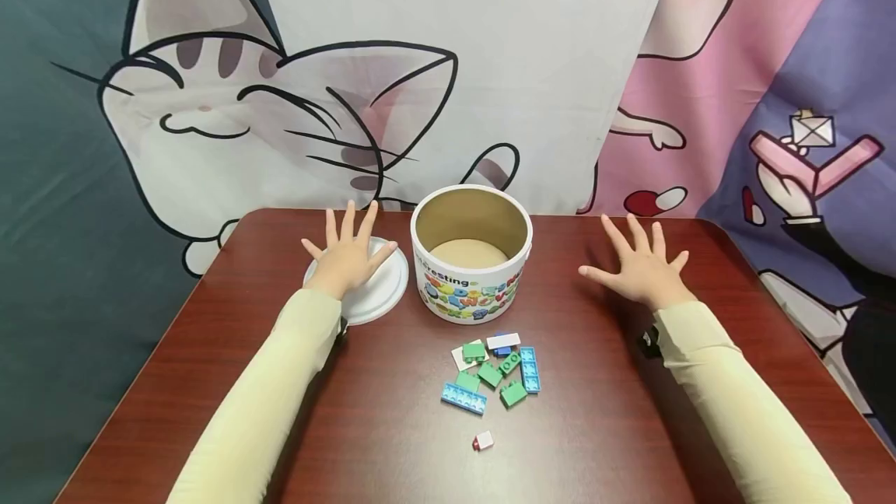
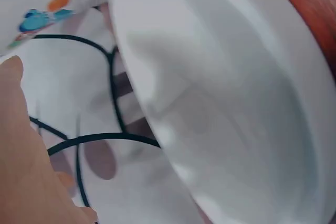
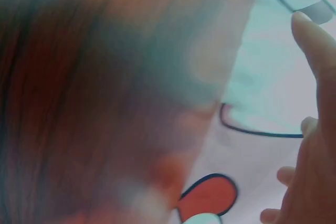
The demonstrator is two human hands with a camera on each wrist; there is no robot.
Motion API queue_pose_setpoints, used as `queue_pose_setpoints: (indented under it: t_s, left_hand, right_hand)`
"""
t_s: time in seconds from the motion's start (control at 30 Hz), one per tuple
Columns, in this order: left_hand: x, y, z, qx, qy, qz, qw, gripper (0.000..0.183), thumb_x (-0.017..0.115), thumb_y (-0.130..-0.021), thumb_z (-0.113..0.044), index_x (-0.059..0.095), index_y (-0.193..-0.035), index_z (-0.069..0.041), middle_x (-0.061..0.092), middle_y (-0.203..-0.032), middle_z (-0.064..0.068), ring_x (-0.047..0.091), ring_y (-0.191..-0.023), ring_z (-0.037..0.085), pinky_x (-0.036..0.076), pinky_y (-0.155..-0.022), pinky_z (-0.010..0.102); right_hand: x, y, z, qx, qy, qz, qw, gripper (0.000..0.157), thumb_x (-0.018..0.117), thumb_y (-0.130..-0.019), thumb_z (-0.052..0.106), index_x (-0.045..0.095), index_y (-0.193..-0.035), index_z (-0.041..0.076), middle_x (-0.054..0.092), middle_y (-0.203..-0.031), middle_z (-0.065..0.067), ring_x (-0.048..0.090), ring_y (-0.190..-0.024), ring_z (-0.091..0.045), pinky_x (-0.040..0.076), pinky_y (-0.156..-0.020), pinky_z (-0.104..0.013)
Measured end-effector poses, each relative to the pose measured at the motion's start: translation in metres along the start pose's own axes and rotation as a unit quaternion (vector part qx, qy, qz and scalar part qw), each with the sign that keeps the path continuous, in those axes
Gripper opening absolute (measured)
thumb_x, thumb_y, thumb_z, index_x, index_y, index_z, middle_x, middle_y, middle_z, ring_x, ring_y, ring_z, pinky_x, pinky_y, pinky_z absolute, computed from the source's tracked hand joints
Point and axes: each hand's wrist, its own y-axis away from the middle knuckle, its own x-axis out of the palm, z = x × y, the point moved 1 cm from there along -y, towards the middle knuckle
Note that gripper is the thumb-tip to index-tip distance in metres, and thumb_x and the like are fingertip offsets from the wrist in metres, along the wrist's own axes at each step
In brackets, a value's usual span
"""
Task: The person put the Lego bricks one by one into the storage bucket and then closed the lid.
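Observation:
My left hand (image 1: 344, 259) hovers with fingers spread over a round white lid (image 1: 381, 294), which lies on the table left of a tub. In the left wrist view the lid (image 2: 226, 98) fills the right side, and the hand (image 2: 31, 156) holds nothing. The white tub (image 1: 470, 298), printed with colourful lettering, stands upright and uncovered at the back middle. To its right my right hand (image 1: 640, 271) is spread above the table, nothing in it. Several green bricks (image 1: 513, 393) and two light-blue bricks (image 1: 463, 398) lie loosely in front of the tub.
A small white-and-red brick (image 1: 483, 441) sits nearer the front, apart from the pile. A white brick (image 1: 503, 341) lies at the pile's back over a dark-blue piece. Behind the brown table (image 1: 392, 449) hangs a cloth (image 1: 546, 61) with cartoon figures.

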Motion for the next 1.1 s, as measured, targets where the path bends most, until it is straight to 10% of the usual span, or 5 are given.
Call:
queue_pose_setpoints:
  t_s: [0.33, 0.53, 0.87, 1.1]
  left_hand:
    - [-0.016, 0.025, -0.022, 0.067, 0.076, -0.102, 0.9896, 0.080, 0.040, -0.103, -0.062, 0.004, -0.165, -0.028, -0.001, -0.171, 0.009, -0.009, -0.155, 0.038, -0.004, -0.107, 0.081]
    - [-0.017, 0.043, -0.042, 0.142, 0.095, -0.148, 0.9741, 0.076, 0.046, -0.104, -0.053, 0.019, -0.164, -0.015, 0.013, -0.170, 0.010, 0.007, -0.156, 0.033, 0.005, -0.113, 0.075]
    - [-0.006, 0.056, -0.058, 0.202, 0.059, -0.150, 0.9661, 0.077, 0.050, -0.103, -0.051, 0.023, -0.162, -0.009, 0.022, -0.167, 0.012, 0.017, -0.155, 0.027, 0.010, -0.118, 0.068]
    - [-0.001, 0.058, -0.059, 0.193, 0.054, -0.120, 0.9723, 0.077, 0.055, -0.103, -0.046, 0.022, -0.162, -0.009, 0.022, -0.168, 0.007, 0.015, -0.155, 0.023, 0.011, -0.120, 0.063]
  right_hand:
    - [-0.003, 0.034, 0.041, -0.115, -0.096, -0.034, 0.988, 0.077, 0.075, -0.091, 0.037, 0.041, -0.150, 0.000, 0.034, -0.148, -0.035, 0.033, -0.134, -0.057, 0.030, -0.104, -0.073]
    - [0.011, 0.056, 0.062, -0.190, -0.153, -0.013, 0.970, 0.053, 0.080, -0.088, 0.029, 0.063, -0.129, -0.001, 0.061, -0.121, -0.019, 0.061, -0.108, -0.036, 0.051, -0.092, -0.054]
    - [0.035, 0.083, 0.081, -0.281, -0.149, 0.087, 0.944, 0.052, 0.086, -0.080, 0.040, 0.068, -0.117, 0.007, 0.061, -0.103, 0.000, 0.059, -0.087, -0.014, 0.053, -0.078, -0.031]
    - [0.040, 0.091, 0.090, -0.270, -0.129, 0.126, 0.946, 0.056, 0.089, -0.076, 0.044, 0.068, -0.115, 0.010, 0.056, -0.099, 0.003, 0.054, -0.087, -0.014, 0.050, -0.074, -0.028]
